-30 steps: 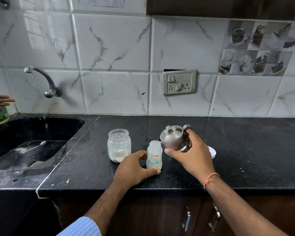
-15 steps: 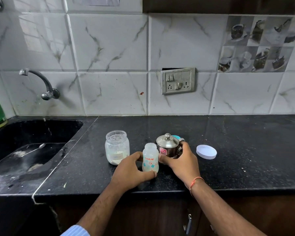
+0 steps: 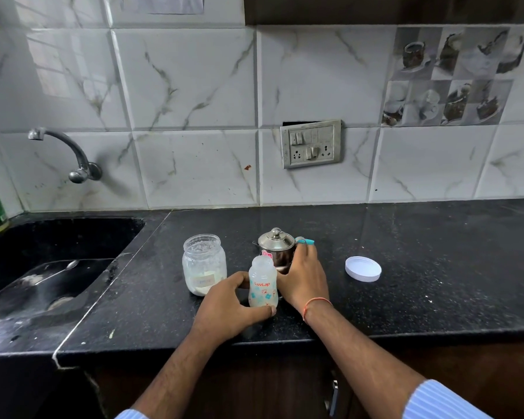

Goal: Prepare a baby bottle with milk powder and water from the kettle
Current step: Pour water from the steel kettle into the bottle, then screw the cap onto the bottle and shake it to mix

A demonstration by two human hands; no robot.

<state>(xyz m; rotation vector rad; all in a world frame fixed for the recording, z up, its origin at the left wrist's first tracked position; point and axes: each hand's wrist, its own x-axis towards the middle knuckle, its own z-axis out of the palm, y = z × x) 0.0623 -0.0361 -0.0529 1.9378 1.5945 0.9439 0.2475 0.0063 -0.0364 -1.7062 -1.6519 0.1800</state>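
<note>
The bottle (image 3: 263, 282) stands upright near the front edge of the counter (image 3: 436, 282), uncapped, the left hand (image 3: 230, 309) curled round its lower half. A second ago the kettle (image 3: 277, 247) was tipped with its spout over the bottle's mouth; now it sits upright on the counter just behind the bottle, and the right hand (image 3: 304, 276) is still wrapped round its side and handle. So the pour looks finished, and I judge closing and shaking the bottle comes next; how full it is cannot be told.

Just left of the bottle stands the open jar (image 3: 204, 264) with powder at its bottom; its white lid (image 3: 363, 268) lies well apart to the right. The counter is black speckled stone, with a dark sink (image 3: 28, 267) at left under a wall tap (image 3: 70, 155). Marbled tiles carry a switchboard (image 3: 311, 143).
</note>
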